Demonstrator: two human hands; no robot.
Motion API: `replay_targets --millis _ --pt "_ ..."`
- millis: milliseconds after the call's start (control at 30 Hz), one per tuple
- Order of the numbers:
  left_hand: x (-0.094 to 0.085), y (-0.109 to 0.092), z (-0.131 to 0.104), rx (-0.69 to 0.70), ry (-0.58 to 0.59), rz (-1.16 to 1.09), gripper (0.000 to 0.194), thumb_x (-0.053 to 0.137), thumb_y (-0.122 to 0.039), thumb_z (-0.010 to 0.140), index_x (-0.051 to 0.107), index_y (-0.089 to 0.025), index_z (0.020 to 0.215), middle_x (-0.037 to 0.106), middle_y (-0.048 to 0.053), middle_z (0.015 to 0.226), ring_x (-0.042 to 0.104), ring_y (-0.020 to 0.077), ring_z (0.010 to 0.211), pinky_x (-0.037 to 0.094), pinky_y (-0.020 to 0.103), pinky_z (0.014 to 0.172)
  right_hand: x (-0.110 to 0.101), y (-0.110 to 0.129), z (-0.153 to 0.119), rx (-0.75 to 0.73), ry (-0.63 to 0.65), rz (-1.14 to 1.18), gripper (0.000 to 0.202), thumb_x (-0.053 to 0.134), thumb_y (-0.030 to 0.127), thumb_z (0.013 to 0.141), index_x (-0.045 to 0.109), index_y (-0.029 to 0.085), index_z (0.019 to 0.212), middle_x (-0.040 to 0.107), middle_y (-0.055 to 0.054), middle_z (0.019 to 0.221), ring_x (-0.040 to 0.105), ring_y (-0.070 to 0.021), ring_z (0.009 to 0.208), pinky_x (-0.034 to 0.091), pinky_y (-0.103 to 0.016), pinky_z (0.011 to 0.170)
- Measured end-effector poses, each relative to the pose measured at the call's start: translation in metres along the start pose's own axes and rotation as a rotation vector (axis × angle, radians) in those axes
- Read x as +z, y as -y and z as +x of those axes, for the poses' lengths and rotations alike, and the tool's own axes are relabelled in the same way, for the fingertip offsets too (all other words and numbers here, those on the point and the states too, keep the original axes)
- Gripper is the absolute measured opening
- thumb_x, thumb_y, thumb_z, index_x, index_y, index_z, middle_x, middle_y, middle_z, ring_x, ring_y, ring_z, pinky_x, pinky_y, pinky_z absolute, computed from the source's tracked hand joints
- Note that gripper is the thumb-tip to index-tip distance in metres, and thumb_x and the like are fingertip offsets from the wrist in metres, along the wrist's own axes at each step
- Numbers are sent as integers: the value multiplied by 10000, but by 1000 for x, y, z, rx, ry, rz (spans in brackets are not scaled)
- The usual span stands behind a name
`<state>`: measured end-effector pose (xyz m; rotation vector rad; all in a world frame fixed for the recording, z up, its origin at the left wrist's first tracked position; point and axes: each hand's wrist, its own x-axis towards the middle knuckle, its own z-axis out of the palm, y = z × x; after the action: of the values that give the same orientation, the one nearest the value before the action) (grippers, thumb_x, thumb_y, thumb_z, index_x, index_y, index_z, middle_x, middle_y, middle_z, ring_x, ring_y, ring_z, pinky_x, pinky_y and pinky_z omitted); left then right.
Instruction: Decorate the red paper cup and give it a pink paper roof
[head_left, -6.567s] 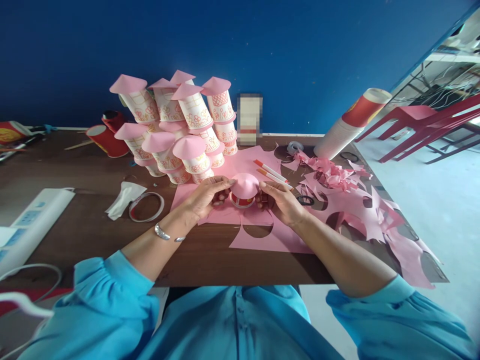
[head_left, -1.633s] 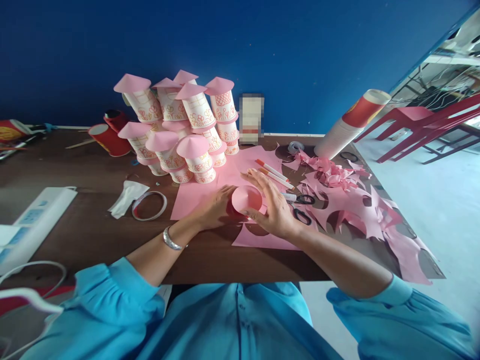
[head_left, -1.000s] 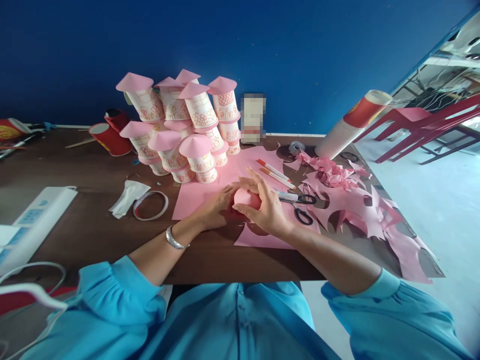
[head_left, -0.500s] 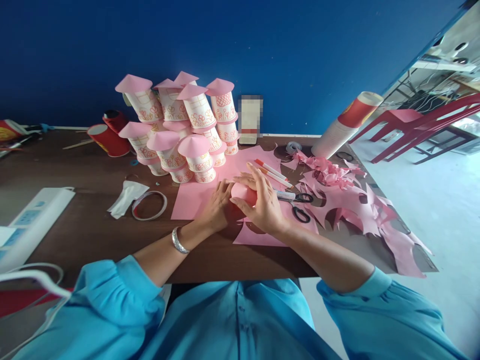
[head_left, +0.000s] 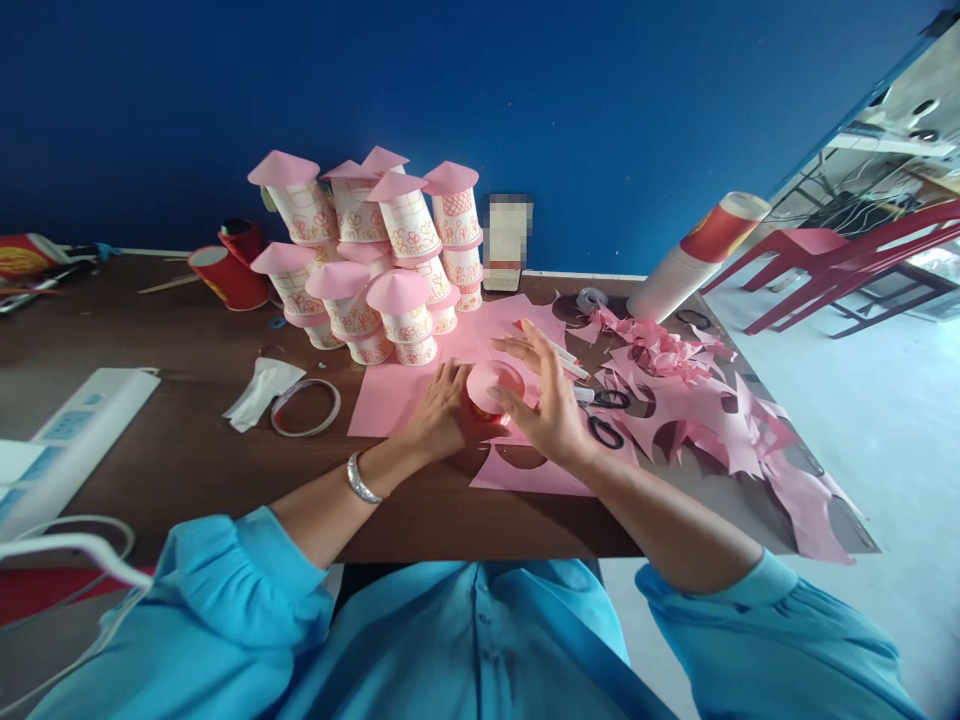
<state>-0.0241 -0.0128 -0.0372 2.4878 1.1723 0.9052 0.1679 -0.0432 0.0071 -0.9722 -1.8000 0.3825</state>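
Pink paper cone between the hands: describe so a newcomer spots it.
On the brown table below the blue wall, find the paper-cup towers. Nearer the viewer, right of them, the left hand and right hand flank the pink paper cone. Unlike the towers' pink roofs, it has red showing beneath.

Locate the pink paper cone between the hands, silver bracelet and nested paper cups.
Pink paper cone (head_left: pixel 486 383): head view, upper surface.
Silver bracelet (head_left: pixel 360 483): head view, outer band.
Nested paper cups (head_left: pixel 679 270): head view, white rims.

"What's mid-frame?"
"A bare left hand (head_left: pixel 441 414) and spread bare right hand (head_left: pixel 553 415) flank a red paper cup (head_left: pixel 487 417) under a pink paper cone (head_left: pixel 489 384)."
"Upper left?"
"White paper-cup towers (head_left: pixel 409 228) with pink cone roofs (head_left: pixel 397 292)."
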Motion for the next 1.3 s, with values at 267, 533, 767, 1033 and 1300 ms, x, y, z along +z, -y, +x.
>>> replay_targets --millis 267,533,767,1033,1300 --pt "-33 -1 7 -53 105 -299 1129 851 -674 767 274 -235 1632 397 240 1657 401 410 1562 438 613 1230 -10 -5 -1 23 28 23 697 604 454 1071 249 305 1652 678 -142 1467 617 -308 1431 483 -642 1218" --pt "-51 -20 26 55 87 -256 877 592 -683 981 286 -257 1684 362 177 1747 316 357 1640 332 603 1320 -12 -7 -1 -70 -178 -5 565 500 331 1110 291 334 1634 600 -130 1506 593 -289 1427 499 -643 1202" --pt "-36 -26 57 140 164 -236 827 706 -717 889 531 -214 1523 566 195 1611 508 349 1533 379 619 1281 -10 -22 0 -41 -212 19 515 476 348 1120 339 311 1615 621 -138 1474 621 -281 1388 536 -612 1170" --pt "-31 -30 64 172 184 -226 458 791 -505 910 718 -228 1267 770 114 1357 663 323 1373 468 557 1192 -10 -25 2 -16 -226 34 513 489 341 1117 356 309 1611 648 -135 1415 646 -265 1350 566 -598 1143" --pt "-29 -35 64 185 168 -241 155 774 -375 925 781 -252 1020 816 77 1188 739 285 1205 539 472 1085 -9 -29 1 -10 -184 -9 512 534 357 1098 383 262 1578 696 -144 1326 693 -267 1257 588 -578 1103"
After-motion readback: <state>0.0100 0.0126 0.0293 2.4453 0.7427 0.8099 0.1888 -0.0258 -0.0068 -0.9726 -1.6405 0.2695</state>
